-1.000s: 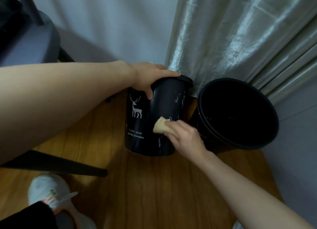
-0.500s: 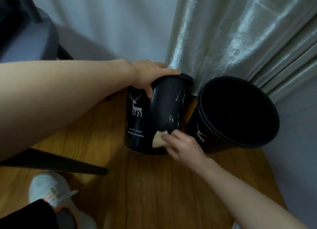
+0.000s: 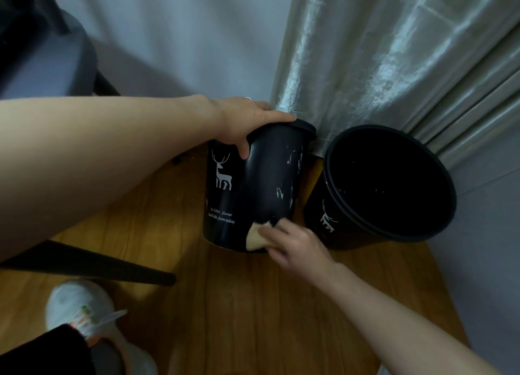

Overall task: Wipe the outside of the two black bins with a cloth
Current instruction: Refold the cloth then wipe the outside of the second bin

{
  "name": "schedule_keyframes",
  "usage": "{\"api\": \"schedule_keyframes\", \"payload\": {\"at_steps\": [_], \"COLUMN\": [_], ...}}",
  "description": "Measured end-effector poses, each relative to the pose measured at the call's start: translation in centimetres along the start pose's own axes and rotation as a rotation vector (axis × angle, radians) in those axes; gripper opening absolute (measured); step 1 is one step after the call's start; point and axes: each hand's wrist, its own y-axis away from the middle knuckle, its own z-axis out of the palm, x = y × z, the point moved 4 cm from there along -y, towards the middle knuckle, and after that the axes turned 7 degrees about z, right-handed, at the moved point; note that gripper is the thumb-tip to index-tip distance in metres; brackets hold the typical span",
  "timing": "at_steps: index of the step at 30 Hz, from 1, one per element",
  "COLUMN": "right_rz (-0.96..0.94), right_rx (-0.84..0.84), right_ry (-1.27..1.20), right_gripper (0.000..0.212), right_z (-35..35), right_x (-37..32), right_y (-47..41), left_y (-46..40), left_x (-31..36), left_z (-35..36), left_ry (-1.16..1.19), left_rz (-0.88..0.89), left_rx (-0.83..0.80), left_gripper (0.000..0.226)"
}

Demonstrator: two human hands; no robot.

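Two black bins with white deer prints stand on the wooden floor. The left bin (image 3: 264, 177) is tilted away from me, and my left hand (image 3: 247, 124) grips its rim with the thumb down the side. My right hand (image 3: 292, 242) presses a small tan cloth (image 3: 255, 236) against the bottom edge of that bin's outside wall. White smears show on its right side. The right bin (image 3: 332, 220) leans toward me, open and dark inside, with nothing touching it.
A silvery curtain (image 3: 380, 51) hangs right behind both bins, beside a pale wall (image 3: 183, 37). A dark chair leg (image 3: 98, 265) crosses the floor at the left, with the grey chair seat (image 3: 47, 65) above. My white shoe (image 3: 81, 310) is at the lower left.
My right hand has slid the cloth down the left bin's side, from mid-height to its bottom edge. My left hand has kept its grip on the rim.
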Motion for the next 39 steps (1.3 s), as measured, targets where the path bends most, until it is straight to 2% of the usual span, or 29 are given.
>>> {"api": "schedule_keyframes", "payload": {"at_steps": [2, 4, 8, 10, 12, 16, 18, 20, 24, 26, 29, 32, 34, 37, 39], "right_rz": [-0.043, -0.029, 0.223, 0.267, 0.207, 0.04, -0.002, 0.017, 0.172, 0.102, -0.036, -0.074, -0.039, 0.133, 0.157], "right_rx": [-0.089, -0.08, 0.176, 0.223, 0.167, -0.055, -0.097, -0.047, 0.172, 0.123, -0.07, -0.153, -0.105, 0.08, 0.115], "right_ry": [0.005, -0.009, -0.138, -0.151, -0.152, -0.069, -0.054, -0.046, -0.121, -0.087, -0.022, -0.026, -0.051, -0.141, -0.149], "right_gripper": [0.03, 0.03, 0.034, 0.035, 0.036, 0.033, 0.031, 0.032, 0.032, 0.032, 0.033, 0.033, 0.032, 0.033, 0.033], "right_z": [0.7, 0.6, -1.0, -1.1, -0.7, 1.0, 1.0, 0.3, -1.1, -0.5, 1.5, 2.1, 1.5, 0.1, -0.1], "right_x": [-0.1, -0.1, 0.5, 0.8, 0.8, 0.4, 0.3, 0.3, 0.6, 0.2, -0.1, -0.1, 0.0, 0.8, 0.9], "right_y": [1.1, 0.7, -2.3, -2.7, -1.9, 1.1, 1.0, -0.3, -2.9, -2.2, 0.7, 2.0, 1.0, -0.9, -1.0], "left_y": [0.1, 0.1, 0.0, 0.0, 0.1, 0.2, 0.3, 0.3, 0.2, 0.2, 0.3, 0.4, 0.5, 0.4, 0.4], "left_x": [0.0, -0.1, -0.1, -0.1, -0.1, 0.0, -0.1, -0.2, -0.2, -0.2, -0.1, -0.1, -0.1, -0.1, -0.1], "left_z": [-0.1, -0.1, 0.0, 0.0, 0.0, -0.1, -0.1, -0.1, 0.0, 0.0, -0.1, -0.2, -0.2, -0.1, -0.2], "left_ry": [-0.006, -0.018, -0.039, -0.044, -0.041, -0.042, -0.048, -0.057, -0.052, -0.041, -0.049, -0.056, -0.065, -0.068, -0.066], "left_rz": [-0.001, -0.003, -0.002, -0.003, -0.001, -0.006, -0.007, -0.006, -0.004, -0.004, -0.006, -0.009, -0.015, -0.018, -0.02], "left_rx": [-0.009, -0.017, -0.01, -0.011, -0.013, -0.026, -0.029, -0.028, -0.02, -0.024, -0.038, -0.045, -0.045, -0.042, -0.042], "left_gripper": [0.118, 0.119, 0.122, 0.121, 0.121, 0.12, 0.121, 0.121, 0.121, 0.121, 0.121, 0.121, 0.122, 0.122, 0.123]}}
